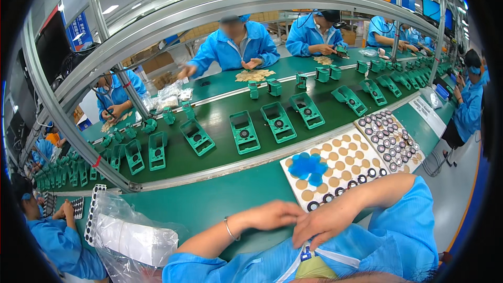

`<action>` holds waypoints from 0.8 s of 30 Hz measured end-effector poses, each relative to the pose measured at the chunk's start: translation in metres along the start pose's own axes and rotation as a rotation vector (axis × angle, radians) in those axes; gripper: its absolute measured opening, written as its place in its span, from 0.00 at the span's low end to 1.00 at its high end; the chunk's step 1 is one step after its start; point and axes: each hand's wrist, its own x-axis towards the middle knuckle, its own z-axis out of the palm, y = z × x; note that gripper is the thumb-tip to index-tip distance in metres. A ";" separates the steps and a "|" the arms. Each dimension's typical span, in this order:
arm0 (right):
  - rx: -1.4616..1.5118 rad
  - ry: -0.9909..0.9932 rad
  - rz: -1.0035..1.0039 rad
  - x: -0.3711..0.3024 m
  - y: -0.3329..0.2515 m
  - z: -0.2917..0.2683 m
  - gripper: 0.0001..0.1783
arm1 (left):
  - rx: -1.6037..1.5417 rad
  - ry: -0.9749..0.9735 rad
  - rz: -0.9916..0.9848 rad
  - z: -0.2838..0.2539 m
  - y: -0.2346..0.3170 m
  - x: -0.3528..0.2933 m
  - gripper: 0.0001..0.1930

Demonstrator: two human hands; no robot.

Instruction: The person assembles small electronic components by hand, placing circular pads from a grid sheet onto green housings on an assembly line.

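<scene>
At the bench (236,184), curled right fingers (300,235) seemingly touch the jacket (380,251).

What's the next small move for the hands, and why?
I'd probably ease the right hand off the left hand and toward the nearest dark round part in the white tray. The hands meet close to the jacket front, no part shows in either, and that one sits just beyond them.
</scene>
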 end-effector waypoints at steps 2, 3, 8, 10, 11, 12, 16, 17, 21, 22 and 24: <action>-0.058 0.052 0.027 -0.007 0.001 0.006 0.15 | -0.093 -0.117 -0.003 0.015 0.015 -0.001 0.11; -0.060 0.060 0.029 -0.010 -0.002 0.006 0.15 | -0.005 -0.263 -0.156 0.017 0.024 0.001 0.11; 0.123 0.000 0.259 -0.019 -0.025 0.013 0.09 | -0.055 -0.317 -0.180 0.037 0.018 0.002 0.11; 0.231 0.003 0.349 -0.027 -0.029 0.018 0.09 | -0.044 -0.312 -0.174 0.043 0.017 0.006 0.12; 0.379 0.048 0.305 -0.032 -0.026 0.023 0.09 | -0.042 -0.325 -0.176 0.049 0.013 0.007 0.12; 0.525 0.093 0.259 -0.037 -0.025 0.027 0.10 | -0.110 -0.273 -0.132 0.058 0.006 0.007 0.12; 0.771 0.180 -0.006 -0.049 -0.052 0.027 0.11 | -0.317 -0.274 -0.100 0.074 -0.010 0.011 0.12; 0.785 0.197 -0.006 -0.053 -0.056 0.022 0.11 | -0.329 -0.292 -0.100 0.075 -0.007 0.009 0.12; 0.080 1.052 0.080 -0.096 -0.041 -0.001 0.09 | -0.099 -0.274 -0.076 0.042 0.051 0.021 0.15; 0.033 1.165 0.217 -0.112 -0.028 -0.005 0.09 | 0.053 -0.124 -0.123 0.035 0.060 0.018 0.15; -0.014 1.278 0.374 -0.141 0.004 0.000 0.09 | 0.195 0.021 -0.157 0.022 0.083 0.012 0.15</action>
